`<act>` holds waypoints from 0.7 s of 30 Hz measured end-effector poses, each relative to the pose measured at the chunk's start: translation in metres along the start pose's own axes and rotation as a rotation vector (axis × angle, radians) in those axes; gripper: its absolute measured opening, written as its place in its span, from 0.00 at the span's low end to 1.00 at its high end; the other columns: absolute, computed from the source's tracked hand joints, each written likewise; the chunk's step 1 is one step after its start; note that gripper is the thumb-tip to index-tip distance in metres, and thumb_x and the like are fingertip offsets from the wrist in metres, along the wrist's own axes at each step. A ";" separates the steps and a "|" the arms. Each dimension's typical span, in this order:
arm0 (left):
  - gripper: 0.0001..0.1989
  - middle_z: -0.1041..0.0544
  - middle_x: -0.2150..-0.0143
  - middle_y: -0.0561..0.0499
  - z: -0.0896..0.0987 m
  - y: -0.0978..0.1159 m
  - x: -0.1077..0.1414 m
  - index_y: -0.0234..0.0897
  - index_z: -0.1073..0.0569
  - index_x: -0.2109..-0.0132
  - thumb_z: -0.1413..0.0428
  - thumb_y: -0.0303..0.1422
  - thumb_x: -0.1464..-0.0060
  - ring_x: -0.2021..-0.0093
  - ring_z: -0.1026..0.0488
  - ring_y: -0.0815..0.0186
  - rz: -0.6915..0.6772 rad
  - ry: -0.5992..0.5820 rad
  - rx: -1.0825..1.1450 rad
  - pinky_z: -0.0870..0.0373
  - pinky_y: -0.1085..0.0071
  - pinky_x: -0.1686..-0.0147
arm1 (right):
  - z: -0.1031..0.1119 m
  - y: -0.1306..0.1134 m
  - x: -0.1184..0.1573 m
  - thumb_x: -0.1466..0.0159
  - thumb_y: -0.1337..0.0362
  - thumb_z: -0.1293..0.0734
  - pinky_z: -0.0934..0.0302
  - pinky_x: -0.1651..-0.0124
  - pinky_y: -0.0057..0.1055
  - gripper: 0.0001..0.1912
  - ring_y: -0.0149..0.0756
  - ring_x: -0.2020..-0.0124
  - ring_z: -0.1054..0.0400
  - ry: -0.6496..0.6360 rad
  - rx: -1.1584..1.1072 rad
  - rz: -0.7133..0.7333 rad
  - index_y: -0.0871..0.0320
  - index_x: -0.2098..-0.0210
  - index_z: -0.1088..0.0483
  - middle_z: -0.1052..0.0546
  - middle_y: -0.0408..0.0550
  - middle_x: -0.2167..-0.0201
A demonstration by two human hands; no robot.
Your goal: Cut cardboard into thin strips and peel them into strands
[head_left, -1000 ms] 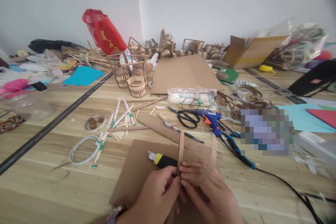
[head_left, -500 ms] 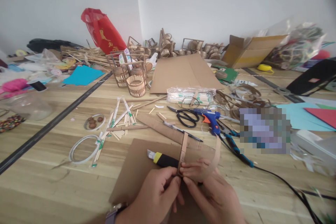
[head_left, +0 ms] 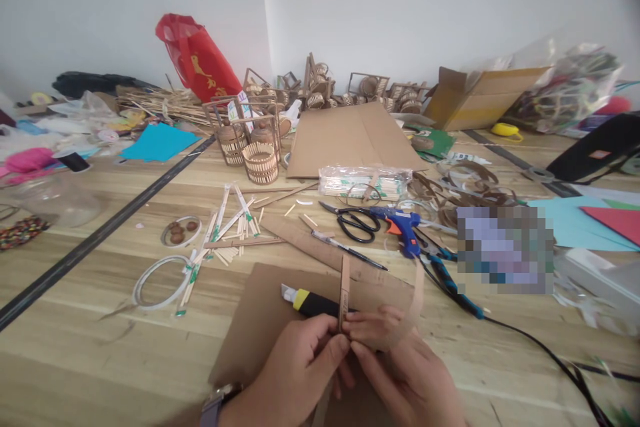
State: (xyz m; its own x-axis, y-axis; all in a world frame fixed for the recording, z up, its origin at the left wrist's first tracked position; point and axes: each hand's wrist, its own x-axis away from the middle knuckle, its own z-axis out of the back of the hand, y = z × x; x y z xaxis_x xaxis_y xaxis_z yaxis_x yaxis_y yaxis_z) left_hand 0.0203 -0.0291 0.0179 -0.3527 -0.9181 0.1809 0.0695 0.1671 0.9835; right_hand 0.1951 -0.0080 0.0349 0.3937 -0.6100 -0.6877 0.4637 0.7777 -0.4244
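Note:
Low in the view, my left hand [head_left: 295, 367] pinches a brown cardboard strip [head_left: 345, 287] between thumb and fingers. One end of it stands upright, with small handwriting on its face. From the other side my right hand [head_left: 410, 373] closes on the strip, its fingertips almost touching my left thumb. A curved strip end [head_left: 417, 293] rises over the right fingers; whether it belongs to the same piece I cannot tell. Behind my fingers a black and yellow utility knife [head_left: 315, 304], blade out, lies on a cardboard sheet [head_left: 243, 333].
Beyond the knife lie a pen [head_left: 350, 251], black scissors [head_left: 357, 223], a blue glue gun [head_left: 407, 230] and pliers [head_left: 455, 287]. Wooden sticks [head_left: 230, 253] and white tape rings [head_left: 137, 287] are on the left. Small baskets [head_left: 261, 163] stand farther back.
The upright end of the strip has turned and shifted slightly left, now showing a narrower face. A pale strip end has appeared below my left fingers. Both hands keep their hold.

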 end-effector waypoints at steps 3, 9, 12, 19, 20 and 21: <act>0.27 0.27 0.76 0.50 -0.001 0.002 -0.001 0.35 0.31 0.66 0.52 0.57 0.41 0.79 0.31 0.68 0.016 0.007 -0.018 0.35 0.75 0.78 | -0.002 0.000 -0.002 0.35 0.68 0.34 0.29 0.59 0.31 0.05 0.36 0.63 0.21 0.004 0.029 0.009 0.52 0.61 0.29 0.17 0.44 0.66; 0.23 0.27 0.78 0.51 -0.002 0.004 0.000 0.36 0.32 0.68 0.52 0.52 0.38 0.80 0.32 0.69 0.028 0.021 -0.071 0.37 0.76 0.79 | -0.003 0.001 0.001 0.37 0.71 0.34 0.31 0.58 0.34 0.08 0.38 0.63 0.22 -0.007 0.046 -0.014 0.51 0.61 0.29 0.17 0.44 0.65; 0.22 0.28 0.79 0.52 -0.002 0.005 0.001 0.37 0.33 0.68 0.52 0.51 0.39 0.81 0.33 0.70 0.038 0.015 -0.068 0.38 0.77 0.80 | -0.003 0.001 0.001 0.37 0.70 0.34 0.32 0.58 0.35 0.07 0.38 0.63 0.21 0.004 0.055 -0.008 0.51 0.62 0.29 0.17 0.43 0.66; 0.20 0.28 0.79 0.52 -0.001 0.005 0.003 0.36 0.31 0.67 0.53 0.48 0.37 0.81 0.33 0.70 0.036 -0.015 -0.094 0.38 0.77 0.80 | -0.001 0.000 0.000 0.35 0.67 0.35 0.30 0.60 0.33 0.05 0.36 0.65 0.21 0.019 0.045 -0.061 0.51 0.64 0.28 0.17 0.42 0.68; 0.20 0.27 0.78 0.52 -0.001 0.004 0.003 0.36 0.31 0.66 0.53 0.48 0.37 0.81 0.33 0.70 0.033 -0.018 -0.098 0.39 0.77 0.80 | 0.000 0.000 0.001 0.34 0.66 0.35 0.29 0.61 0.33 0.05 0.36 0.65 0.21 0.019 0.037 -0.093 0.51 0.65 0.28 0.17 0.42 0.68; 0.20 0.27 0.78 0.51 -0.001 0.004 0.003 0.35 0.30 0.65 0.53 0.48 0.37 0.81 0.33 0.70 0.031 -0.025 -0.101 0.39 0.77 0.80 | 0.000 -0.001 0.001 0.33 0.65 0.36 0.29 0.63 0.32 0.06 0.36 0.66 0.22 0.016 0.026 -0.132 0.51 0.66 0.28 0.18 0.43 0.68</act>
State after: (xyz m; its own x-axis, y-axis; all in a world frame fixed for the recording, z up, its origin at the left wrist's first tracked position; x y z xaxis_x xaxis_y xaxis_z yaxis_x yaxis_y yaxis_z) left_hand 0.0202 -0.0312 0.0226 -0.3722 -0.9036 0.2123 0.1738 0.1569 0.9722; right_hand 0.1953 -0.0093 0.0344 0.3159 -0.7039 -0.6362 0.5308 0.6869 -0.4964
